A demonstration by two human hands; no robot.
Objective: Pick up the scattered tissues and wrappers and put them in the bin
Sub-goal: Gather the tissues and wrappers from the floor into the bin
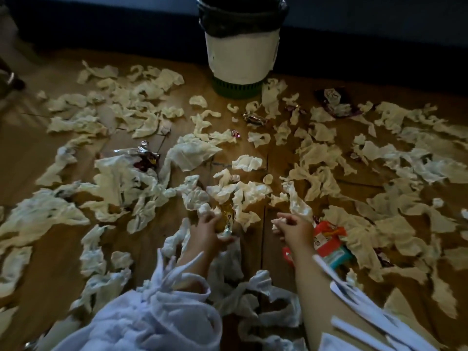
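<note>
**Operator:** Head view first. The bin (241,46) stands upright at the far edge of the wooden floor (30,153), black liner folded over its rim, and I'll place everything off it. My left hand (210,230) is low, well short of the bin and a little to its left, fingers curled round a wad of tissue and a yellowish wrapper (228,220). My right hand (295,228) is level with it, a little right of the bin's line, closed over a small scrap of tissue (276,222), with a longer tissue strip (297,201) rising just beyond the knuckles. Whether that strip is in the grip, I can't tell.

**Observer:** So which step is this?

**Operator:** Gathering, I'd judge. Both hands are loaded but nowhere near the rim. Scattered tissues (141,117) cover the floor on both sides of the bin and all the way back to me. There is a foil wrapper (253,117) just in front of its base, a dark packet (334,100) to its right, and a red packet (326,240) beside my right wrist.

**Observer:** And next?

**Operator:** Probably carry both handfuls forward over the litter, get above the opening, then let go. The tissue is light and loose, so I'd keep the fists tight or bits may drop on the way.
</note>
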